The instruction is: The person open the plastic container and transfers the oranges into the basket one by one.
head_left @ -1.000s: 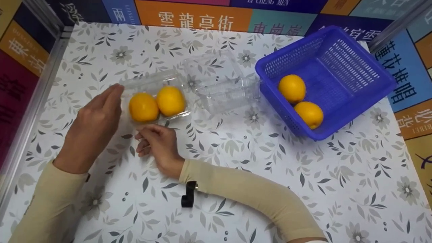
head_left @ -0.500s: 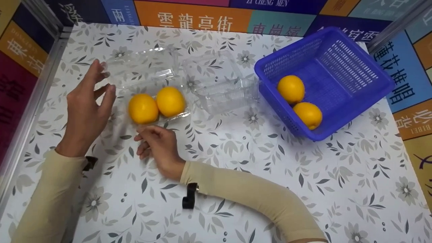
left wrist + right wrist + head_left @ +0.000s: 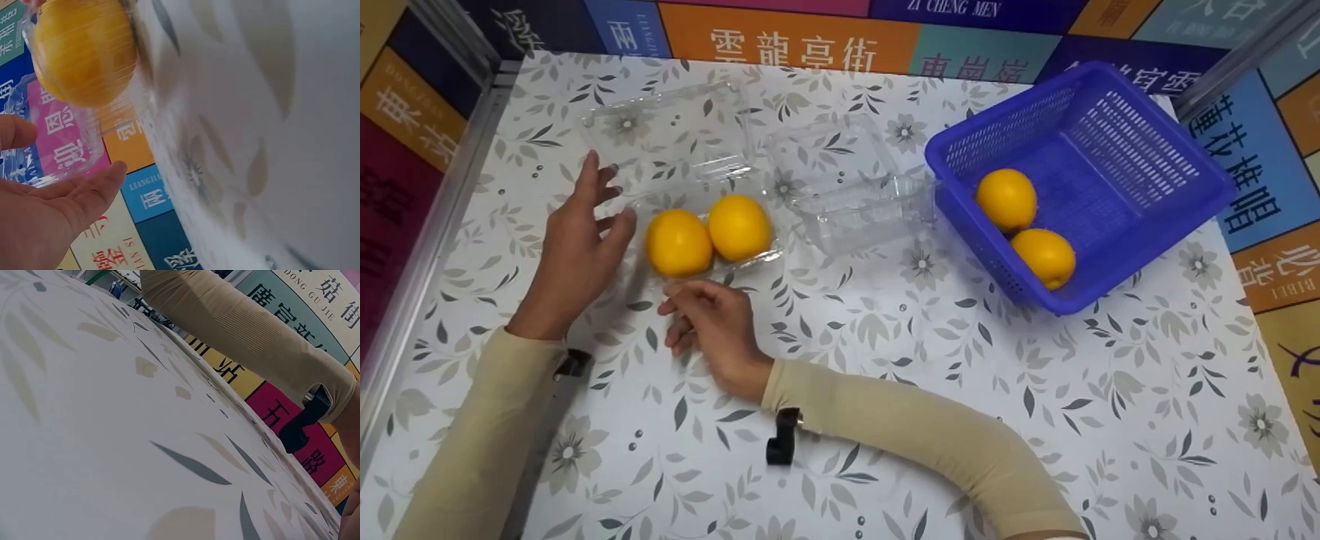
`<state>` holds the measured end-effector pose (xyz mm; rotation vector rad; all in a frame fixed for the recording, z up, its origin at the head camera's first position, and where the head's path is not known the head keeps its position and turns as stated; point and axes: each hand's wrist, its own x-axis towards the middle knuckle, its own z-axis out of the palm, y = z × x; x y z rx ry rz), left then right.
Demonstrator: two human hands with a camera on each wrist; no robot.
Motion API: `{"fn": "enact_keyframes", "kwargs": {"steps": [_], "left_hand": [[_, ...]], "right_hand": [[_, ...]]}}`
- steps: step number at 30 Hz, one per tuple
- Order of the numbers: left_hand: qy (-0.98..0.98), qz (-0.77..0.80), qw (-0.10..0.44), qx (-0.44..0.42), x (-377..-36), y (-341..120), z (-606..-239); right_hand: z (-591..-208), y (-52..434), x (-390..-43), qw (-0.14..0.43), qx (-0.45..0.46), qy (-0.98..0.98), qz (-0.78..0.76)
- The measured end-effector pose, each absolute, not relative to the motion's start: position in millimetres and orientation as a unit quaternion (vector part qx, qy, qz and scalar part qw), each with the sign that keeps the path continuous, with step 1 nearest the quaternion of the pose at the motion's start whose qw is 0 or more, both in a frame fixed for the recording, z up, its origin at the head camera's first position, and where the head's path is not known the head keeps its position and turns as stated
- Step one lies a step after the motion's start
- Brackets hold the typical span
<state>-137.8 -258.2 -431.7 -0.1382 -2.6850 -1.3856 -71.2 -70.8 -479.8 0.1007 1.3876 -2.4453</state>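
Leaf-and-flower print covers the tabletop (image 3: 885, 360), with bright panels of Chinese characters walling it in on the far side and both flanks. I see my left hand (image 3: 577, 255) raised on edge, fingers straight and spread, holding nothing; its fingertips sit just beside the left end of the clear plastic clamshell tray (image 3: 701, 236). My right hand (image 3: 709, 319) lies on the tabletop just in front of that tray, fingers curled inward, and the thumb and forefinger look pinched on the tray's near lip, though the clear plastic makes the contact hard to confirm. The tray carries two oranges (image 3: 709, 232) side by side and touching, between my two hands and slightly beyond the right one. The tray's lid (image 3: 667, 135) is swung open and lies flat beyond my left hand. The left wrist view shows the left hand's palm (image 3: 50, 214) open and close under one orange (image 3: 84, 50) seen through the plastic wall. A second clear clamshell (image 3: 855, 187) stands open and without fruit to the right of the oranges, beyond my right hand. Farther right, well apart from both hands, a blue plastic basket (image 3: 1147, 150) holds two more oranges (image 3: 1027, 229), one touching the other. The right wrist view shows only the tabletop and my left forearm in its beige sleeve (image 3: 242, 332).
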Motion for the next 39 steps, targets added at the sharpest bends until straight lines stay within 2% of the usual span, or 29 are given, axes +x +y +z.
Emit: {"fn": "enact_keyframes", "kwargs": {"steps": [6, 12, 21, 29, 39], "left_hand": [[-0.869, -0.495, -0.017, -0.016, -138.0, -259.7, -438.3], [-0.850, -0.526, -0.043, -0.007, -136.6, -259.7, -443.1], [-0.835, -0.548, -0.051, 0.001, -127.5, -256.8, -444.9], [-0.825, -0.559, -0.059, 0.055, -112.5, -244.0, -447.6], [-0.789, -0.607, -0.013, 0.098, -97.2, -230.8, -451.1]], "right_hand": [[-479.1, -69.9, -71.2, 0.167, 0.029, 0.493, -0.853], [-479.9, -69.9, -71.6, 0.165, 0.023, 0.492, -0.854], [-480.9, -69.2, -71.8, 0.164, 0.025, 0.485, -0.858], [-481.5, -68.2, -71.9, 0.172, 0.019, 0.491, -0.854], [-476.6, -62.4, -67.6, 0.183, 0.042, 0.497, -0.847]]}}
